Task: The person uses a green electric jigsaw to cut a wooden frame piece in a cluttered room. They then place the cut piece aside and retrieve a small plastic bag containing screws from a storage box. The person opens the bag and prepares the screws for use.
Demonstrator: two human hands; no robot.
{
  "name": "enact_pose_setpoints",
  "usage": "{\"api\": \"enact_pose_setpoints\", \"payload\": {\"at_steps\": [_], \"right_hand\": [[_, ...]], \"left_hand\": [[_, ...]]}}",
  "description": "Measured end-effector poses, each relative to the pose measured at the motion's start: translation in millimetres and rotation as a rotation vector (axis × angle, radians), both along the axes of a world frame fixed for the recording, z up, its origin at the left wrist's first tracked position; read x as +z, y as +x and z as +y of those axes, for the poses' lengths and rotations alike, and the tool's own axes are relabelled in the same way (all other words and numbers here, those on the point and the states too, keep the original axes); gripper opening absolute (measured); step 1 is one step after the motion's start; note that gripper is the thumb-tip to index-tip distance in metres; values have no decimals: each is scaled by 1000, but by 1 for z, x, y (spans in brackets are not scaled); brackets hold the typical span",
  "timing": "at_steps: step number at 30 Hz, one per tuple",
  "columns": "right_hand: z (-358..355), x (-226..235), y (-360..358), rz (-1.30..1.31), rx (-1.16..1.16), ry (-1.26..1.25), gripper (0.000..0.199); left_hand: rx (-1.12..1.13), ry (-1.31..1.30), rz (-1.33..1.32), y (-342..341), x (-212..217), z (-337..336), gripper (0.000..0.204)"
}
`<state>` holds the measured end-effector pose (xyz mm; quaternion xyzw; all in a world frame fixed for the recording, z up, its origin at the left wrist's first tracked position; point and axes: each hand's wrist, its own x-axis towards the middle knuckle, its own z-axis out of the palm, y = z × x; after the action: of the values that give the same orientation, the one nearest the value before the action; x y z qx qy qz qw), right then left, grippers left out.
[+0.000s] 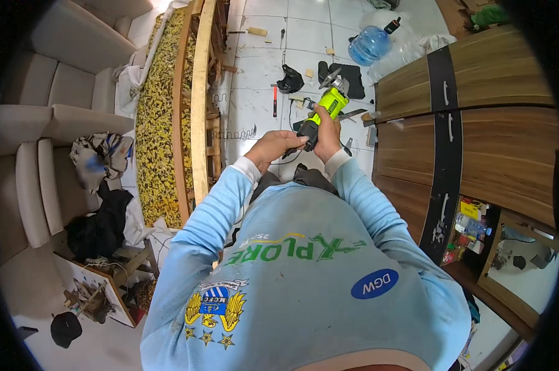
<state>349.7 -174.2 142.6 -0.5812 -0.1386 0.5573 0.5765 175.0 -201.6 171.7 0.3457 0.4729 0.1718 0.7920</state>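
The person's own pale blue long-sleeved shirt (304, 290) fills the lower centre of the frame and hides the legs and whatever lies directly below; the dark fisheye rim cuts off all four corners.

Just above the shirt, at centre frame, the right hand (326, 131) is closed around the black rear grip of an angle grinder (324, 111), fingers wrapped tight. The left hand (273, 147) is loosely curled, its fingertips touching the tail end of the tool where the black cord comes out; whether it pinches the cord or only rests there cannot be told. The grinder has a lime-green plastic body and a grey metal head pointing toward the upper centre; its disc is too small to make out.

Beyond the hands, a white tiled floor (254, 93) carries a red-handled hammer (274, 99), dark rags and small wood offcuts. At left centre a bare curved timber frame (199, 99) stands against a panel of yellow-and-black speckled foam (155, 123). Beige cushioned sofa sections (50, 123) occupy the far left. Wood-grain cabinet doors (502, 142) with black strips fill the right, and a blue water bottle (369, 44) lies at upper centre.
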Motion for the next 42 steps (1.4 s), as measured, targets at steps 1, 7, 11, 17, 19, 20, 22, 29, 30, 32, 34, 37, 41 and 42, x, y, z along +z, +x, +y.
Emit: {"api": "enact_pose_setpoints", "payload": {"at_steps": [1, 7, 11, 17, 19, 20, 22, 29, 30, 32, 34, 37, 41, 42], "right_hand": [[0, -5, 1, -10, -4, 8, 26], [-4, -16, 6, -67, 21, 11, 26], [-21, -5, 26, 209, 203, -171, 25], [-37, -36, 55, 509, 146, -375, 38], [-32, -52, 67, 575, 67, -420, 42], [-29, -58, 74, 587, 26, -444, 42], [-22, -72, 91, 644, -57, -401, 43], [16, -69, 169, 740, -100, -370, 44], [21, -102, 186, 715, -51, -386, 43], [40, -142, 218, 645, 28, -461, 39], [64, -185, 246, 605, 55, -559, 38], [93, -260, 294, 517, 117, -662, 38], [114, -368, 369, 353, 171, -784, 47], [121, -390, 387, 250, 208, -849, 46]], "left_hand": [[-9, -39, -25, 1, -4, 0, 25], [33, -47, -60, 6, -2, -10, 52], [79, 376, 286, 3, -31, -20, 82], [-669, 347, 136, 21, -3, -42, 62], [-725, 398, 177, 30, -1, -36, 54], [-661, 428, 209, 34, 2, -31, 50], [-558, 581, 289, 46, 1, -19, 43], [-563, 687, 382, 121, -30, 26, 38], [-546, 723, 374, 135, -46, 29, 39], [-579, 700, 349, 171, -63, 53, 43], [-448, 749, 442, 197, -90, 66, 46], [-388, 857, 719, 189, -180, 62, 57], [-619, 623, 1602, 86, -221, 119, 82], [-677, 508, 1879, 51, -221, 127, 90]]}}
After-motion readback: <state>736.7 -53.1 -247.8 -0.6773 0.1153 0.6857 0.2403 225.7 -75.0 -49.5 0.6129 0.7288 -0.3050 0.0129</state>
